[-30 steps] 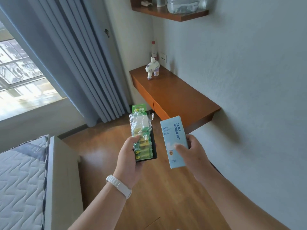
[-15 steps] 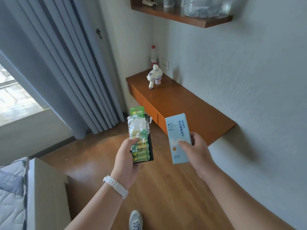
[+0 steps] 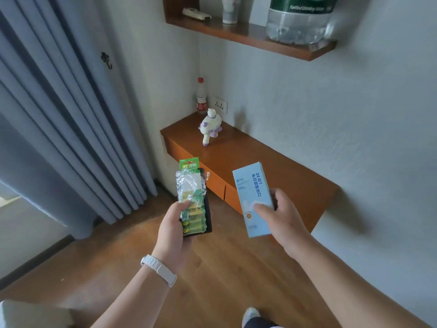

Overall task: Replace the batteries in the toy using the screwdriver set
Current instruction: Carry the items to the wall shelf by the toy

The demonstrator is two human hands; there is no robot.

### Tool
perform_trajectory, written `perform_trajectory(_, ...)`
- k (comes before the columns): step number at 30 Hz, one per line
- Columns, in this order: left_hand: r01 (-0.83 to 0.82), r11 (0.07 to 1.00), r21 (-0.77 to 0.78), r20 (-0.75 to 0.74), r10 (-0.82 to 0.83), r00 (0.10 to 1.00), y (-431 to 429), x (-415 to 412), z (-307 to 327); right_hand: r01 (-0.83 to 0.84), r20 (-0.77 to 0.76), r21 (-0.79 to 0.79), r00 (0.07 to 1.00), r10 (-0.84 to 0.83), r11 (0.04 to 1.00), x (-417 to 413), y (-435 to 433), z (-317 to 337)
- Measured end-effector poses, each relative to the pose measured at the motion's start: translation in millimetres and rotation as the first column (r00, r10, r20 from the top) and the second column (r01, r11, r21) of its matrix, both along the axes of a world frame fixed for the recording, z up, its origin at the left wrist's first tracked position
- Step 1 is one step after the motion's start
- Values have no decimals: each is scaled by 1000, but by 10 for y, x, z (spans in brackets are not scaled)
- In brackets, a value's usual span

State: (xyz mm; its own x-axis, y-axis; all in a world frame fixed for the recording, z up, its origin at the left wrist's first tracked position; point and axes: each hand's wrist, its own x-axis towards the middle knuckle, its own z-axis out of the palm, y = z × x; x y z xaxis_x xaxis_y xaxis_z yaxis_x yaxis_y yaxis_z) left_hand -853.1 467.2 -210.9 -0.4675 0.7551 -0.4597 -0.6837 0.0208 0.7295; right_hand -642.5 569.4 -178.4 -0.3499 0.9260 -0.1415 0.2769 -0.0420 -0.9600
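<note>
Your left hand [image 3: 173, 229] is gripping the battery pack [image 3: 192, 202]; your right hand [image 3: 281, 215] is pinching the blue screwdriver box [image 3: 253, 197]. Toy [image 3: 210, 125] is standing on the desk [image 3: 272, 171], well apart.

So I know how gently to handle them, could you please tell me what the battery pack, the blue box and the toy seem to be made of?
Battery pack: clear crinkled plastic film, glossy with glints, over green cells; green printed card header. Blue box: likely matte printed cardboard, judging by crisp folded edges. Toy: probably smooth moulded plastic, slightly shiny; too small to be sure.
</note>
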Motion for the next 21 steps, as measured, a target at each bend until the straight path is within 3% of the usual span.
perform_trajectory(8,51,999,-16,-2,-51,999,772,-169,-90,119,-18,-51,993,-120,992,-101,598,-168)
perform_trajectory(21,203,977,-60,-25,-205,978,2575,-215,-90,132,-12,-134,991,-135,982,-281,2298,-252)
